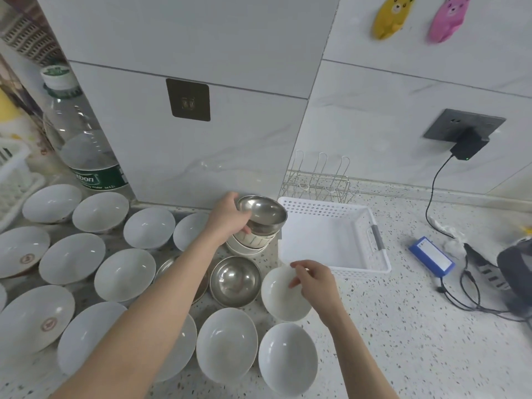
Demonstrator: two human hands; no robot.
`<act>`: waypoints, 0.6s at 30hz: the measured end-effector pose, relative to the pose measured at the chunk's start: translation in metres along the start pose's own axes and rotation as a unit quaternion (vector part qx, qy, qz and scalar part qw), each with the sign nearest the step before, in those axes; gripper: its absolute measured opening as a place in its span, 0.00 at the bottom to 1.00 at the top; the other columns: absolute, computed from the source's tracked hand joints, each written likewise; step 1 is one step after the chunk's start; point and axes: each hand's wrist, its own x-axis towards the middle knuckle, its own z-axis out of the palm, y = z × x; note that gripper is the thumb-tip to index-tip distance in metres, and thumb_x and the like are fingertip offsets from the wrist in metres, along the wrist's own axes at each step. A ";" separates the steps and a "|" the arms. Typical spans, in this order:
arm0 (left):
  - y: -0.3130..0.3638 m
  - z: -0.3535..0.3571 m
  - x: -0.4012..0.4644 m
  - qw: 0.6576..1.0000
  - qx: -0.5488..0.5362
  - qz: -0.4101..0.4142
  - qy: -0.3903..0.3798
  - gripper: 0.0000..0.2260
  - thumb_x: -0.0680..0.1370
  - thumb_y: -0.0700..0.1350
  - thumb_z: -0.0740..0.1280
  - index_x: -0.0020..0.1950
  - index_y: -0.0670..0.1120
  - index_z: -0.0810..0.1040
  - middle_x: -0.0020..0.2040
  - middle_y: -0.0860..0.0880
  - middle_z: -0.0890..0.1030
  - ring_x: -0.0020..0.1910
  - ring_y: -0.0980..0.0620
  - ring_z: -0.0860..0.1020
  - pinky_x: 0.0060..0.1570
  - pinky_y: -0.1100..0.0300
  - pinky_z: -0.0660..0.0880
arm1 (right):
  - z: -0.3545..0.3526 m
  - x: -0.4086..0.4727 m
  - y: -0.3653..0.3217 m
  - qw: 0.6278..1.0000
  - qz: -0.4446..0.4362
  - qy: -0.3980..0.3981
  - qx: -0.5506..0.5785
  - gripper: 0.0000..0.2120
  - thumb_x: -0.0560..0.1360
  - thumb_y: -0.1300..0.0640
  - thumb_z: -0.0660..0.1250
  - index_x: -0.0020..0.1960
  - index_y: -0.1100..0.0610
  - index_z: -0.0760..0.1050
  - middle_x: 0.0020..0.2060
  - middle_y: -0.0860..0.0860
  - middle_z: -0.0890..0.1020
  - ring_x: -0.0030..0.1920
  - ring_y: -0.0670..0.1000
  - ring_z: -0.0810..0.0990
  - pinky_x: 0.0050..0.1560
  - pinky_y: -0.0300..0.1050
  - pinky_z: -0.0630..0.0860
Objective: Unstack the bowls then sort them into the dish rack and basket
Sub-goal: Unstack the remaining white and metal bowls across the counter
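Two hands busy: my left hand (230, 216) grips the steel bowl (263, 211) atop the stack (250, 243) left of the basket (331, 237); light, slick, best held by the rim. My right hand (312, 279) pinches a white bowl (280, 298), fragile, before the basket.

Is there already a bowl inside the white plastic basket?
No. The white plastic basket shows only its bare floor, and the white bowl pinched by the right hand sits on the counter before it.

white bowls (124, 274), silver steel bowl (235, 281), white basket (331, 237)
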 end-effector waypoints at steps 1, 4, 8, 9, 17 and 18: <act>0.002 -0.003 -0.003 1.000 -0.023 0.004 -0.003 0.24 0.77 0.41 0.64 0.73 0.46 0.64 0.36 0.47 0.83 0.26 0.58 0.81 0.26 0.67 0.73 | -0.001 0.003 -0.003 1.000 0.000 -0.001 -0.002 0.11 0.77 0.58 0.60 0.50 0.49 0.80 0.31 0.46 0.85 0.31 0.39 0.74 0.41 0.42 0.70; 0.004 -0.017 -0.015 0.996 -0.093 -0.005 -0.007 0.21 0.79 0.39 0.64 0.70 0.48 0.66 0.35 0.45 0.82 0.17 0.60 0.75 0.15 0.70 0.62 | -0.004 0.017 -0.015 1.000 0.003 0.002 -0.008 0.11 0.77 0.59 0.59 0.50 0.50 0.80 0.30 0.47 0.85 0.35 0.45 0.75 0.39 0.43 0.71; -0.007 -0.037 -0.027 0.981 -0.192 -0.028 0.002 0.18 0.78 0.38 0.65 0.65 0.52 0.69 0.25 0.45 0.81 0.14 0.59 0.67 0.15 0.68 0.58 | -0.003 0.040 -0.037 1.000 0.022 0.016 0.002 0.10 0.77 0.58 0.60 0.42 0.51 0.77 0.30 0.49 0.85 0.26 0.46 0.68 0.31 0.40 0.69; -0.012 -0.042 -0.030 0.975 -0.219 -0.034 0.010 0.17 0.78 0.38 0.65 0.64 0.52 0.70 0.25 0.45 0.81 0.15 0.58 0.67 0.15 0.68 0.57 | -0.001 0.046 -0.042 0.999 0.031 0.018 0.003 0.09 0.77 0.58 0.60 0.41 0.53 0.77 0.31 0.50 0.85 0.24 0.46 0.66 0.27 0.37 0.67; -0.059 -0.060 -0.050 0.931 -0.349 -0.072 0.073 0.17 0.80 0.41 0.66 0.69 0.46 0.71 0.25 0.49 0.80 0.22 0.56 0.70 0.15 0.67 0.58 | 0.033 0.085 -0.062 0.995 0.092 -0.023 -0.037 0.14 0.77 0.52 0.59 0.48 0.62 0.76 0.30 0.52 0.84 0.24 0.48 0.65 0.23 0.38 0.61; -0.065 -0.061 -0.051 0.931 -0.349 -0.079 0.076 0.17 0.80 0.41 0.66 0.69 0.46 0.71 0.25 0.48 0.80 0.21 0.57 0.67 0.15 0.67 0.57 | 0.036 0.088 -0.062 0.995 0.089 -0.016 -0.046 0.13 0.77 0.52 0.60 0.46 0.61 0.76 0.29 0.52 0.83 0.25 0.47 0.65 0.24 0.38 0.62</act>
